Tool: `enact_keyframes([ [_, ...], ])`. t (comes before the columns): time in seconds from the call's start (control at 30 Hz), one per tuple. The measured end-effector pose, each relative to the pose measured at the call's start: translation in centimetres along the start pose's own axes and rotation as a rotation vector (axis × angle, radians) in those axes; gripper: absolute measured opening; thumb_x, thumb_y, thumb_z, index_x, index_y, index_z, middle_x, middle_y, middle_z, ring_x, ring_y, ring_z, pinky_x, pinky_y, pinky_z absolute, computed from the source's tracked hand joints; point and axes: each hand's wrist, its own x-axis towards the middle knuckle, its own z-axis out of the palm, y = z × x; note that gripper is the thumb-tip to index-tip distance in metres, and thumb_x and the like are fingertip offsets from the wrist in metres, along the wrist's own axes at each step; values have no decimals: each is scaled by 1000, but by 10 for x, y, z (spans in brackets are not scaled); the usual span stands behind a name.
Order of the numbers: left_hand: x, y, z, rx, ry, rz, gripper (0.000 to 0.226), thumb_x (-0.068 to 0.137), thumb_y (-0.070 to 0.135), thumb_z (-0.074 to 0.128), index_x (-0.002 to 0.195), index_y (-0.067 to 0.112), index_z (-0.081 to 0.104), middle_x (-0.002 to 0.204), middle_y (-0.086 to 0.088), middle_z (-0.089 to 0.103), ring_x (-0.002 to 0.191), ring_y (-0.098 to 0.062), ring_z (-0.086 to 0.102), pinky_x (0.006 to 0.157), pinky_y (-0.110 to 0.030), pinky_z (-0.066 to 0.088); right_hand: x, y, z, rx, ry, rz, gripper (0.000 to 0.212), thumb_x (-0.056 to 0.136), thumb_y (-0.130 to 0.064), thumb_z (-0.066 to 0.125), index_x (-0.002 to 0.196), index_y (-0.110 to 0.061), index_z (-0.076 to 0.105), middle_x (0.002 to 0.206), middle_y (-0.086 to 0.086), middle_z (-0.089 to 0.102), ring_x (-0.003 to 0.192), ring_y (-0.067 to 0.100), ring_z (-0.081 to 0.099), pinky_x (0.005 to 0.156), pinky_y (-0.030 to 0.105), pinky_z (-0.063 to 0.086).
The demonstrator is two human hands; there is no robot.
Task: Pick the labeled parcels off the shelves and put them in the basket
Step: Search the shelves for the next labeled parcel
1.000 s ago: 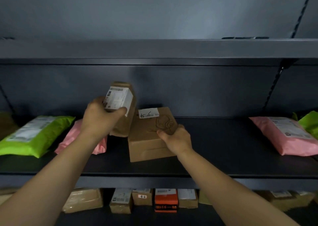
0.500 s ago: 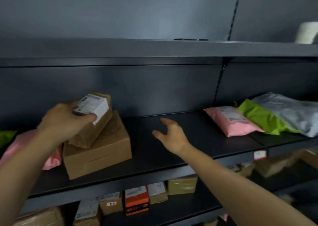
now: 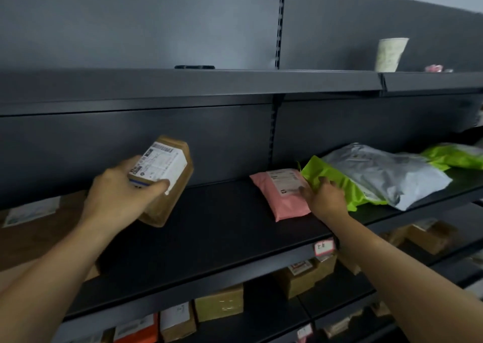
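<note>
Two hands reach to the middle shelf (image 3: 222, 227) in the head view. The left hand (image 3: 117, 193) grips a brown parcel (image 3: 180, 185) and holds it tilted in the air above the left part of the shelf, clear of the board. The thumb lies across the lower edge of the parcel's white label (image 3: 159, 166), the fingers wrap behind, and the label faces the camera.

The right hand (image 3: 326, 199) is well apart from the parcel, farther right and down at shelf level. It sits at the right edge of a pink mailer (image 3: 282, 201) that lies flat with its label up. The thumb touches the pink mailer beside that label. The bent fingers rest on the near corner of a green mailer (image 3: 339, 185), which lies against the pink one. The hand is blurred, so I cannot tell whether it pinches either mailer or only touches them. A grey mailer (image 3: 386, 175) lies on top of the green one. A stretch of dark shelf separates the brown parcel from the pink mailer.

A big box (image 3: 39, 235) sits on the same shelf at far left, behind the left forearm. On the shelf above, a cup (image 3: 389, 55) stands upright to the right. The shelf below carries a row of small labeled cartons (image 3: 219, 303).
</note>
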Motion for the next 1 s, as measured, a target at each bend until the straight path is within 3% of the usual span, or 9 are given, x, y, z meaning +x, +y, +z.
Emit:
enact_keyframes([
  [0.13, -8, 8, 34, -9, -22, -35, 47, 72, 28, 76, 117, 26, 62, 100, 9, 62, 94, -13, 56, 81, -30, 45, 19, 16, 16, 41, -199, 30, 75, 78, -59, 61, 129, -5, 47, 126, 16, 56, 117, 35, 52, 97, 40, 43],
  [0.23, -11, 12, 51, 10, -13, -67, 47, 71, 28, 77, 115, 25, 63, 93, 11, 60, 93, -13, 57, 81, -29, 44, 29, 25, 27, 61, -287, 26, 73, 66, -47, 73, 128, -16, 52, 125, 9, 59, 118, 30, 53, 97, 40, 46],
  [0.37, -12, 19, 64, 17, 4, -98, 49, 71, 27, 77, 117, 25, 62, 95, 9, 60, 90, -11, 54, 78, -27, 42, 33, 25, 23, 56, -312, -92, 35, 78, -20, 70, 110, -10, 61, 107, 9, 65, 103, 27, 62, 82, 32, 52],
  [0.43, -12, 21, 68, 21, 9, -106, 51, 71, 28, 77, 119, 25, 61, 95, 9, 59, 90, -11, 53, 77, -27, 42, 34, 26, 23, 99, -300, -143, 27, 79, -12, 66, 106, -8, 60, 99, 9, 65, 99, 27, 63, 78, 32, 52],
  [0.57, -10, 24, 72, 19, 35, -105, 51, 71, 30, 76, 120, 25, 60, 99, 10, 60, 92, -10, 54, 78, -27, 43, 33, 31, 25, 304, -277, -208, 57, 68, -1, 75, 120, -7, 50, 110, 10, 65, 103, 28, 61, 83, 39, 53],
  [0.8, -9, 15, 62, 12, 128, -125, 53, 72, 31, 75, 122, 23, 58, 116, 0, 64, 103, -16, 57, 79, -29, 43, 24, 19, 26, 438, -163, -372, 65, 71, 0, 76, 128, -11, 46, 116, 5, 63, 108, 24, 59, 85, 37, 51],
  [0.9, -8, 10, 51, 8, 155, -132, 54, 74, 31, 75, 124, 21, 56, 120, -3, 62, 109, -21, 56, 82, -29, 43, 17, -2, 26, 406, -78, -455, 67, 72, -4, 77, 130, -10, 44, 115, 7, 63, 106, 25, 59, 79, 32, 49],
  [1.0, -4, 4, 36, 2, 171, -129, 51, 75, 31, 74, 122, 20, 57, 120, -2, 62, 106, -19, 56, 83, -30, 43, 10, -29, 31, 550, -252, -422, 68, 70, -3, 79, 129, -10, 46, 116, 4, 63, 108, 20, 59, 84, 35, 52],
])
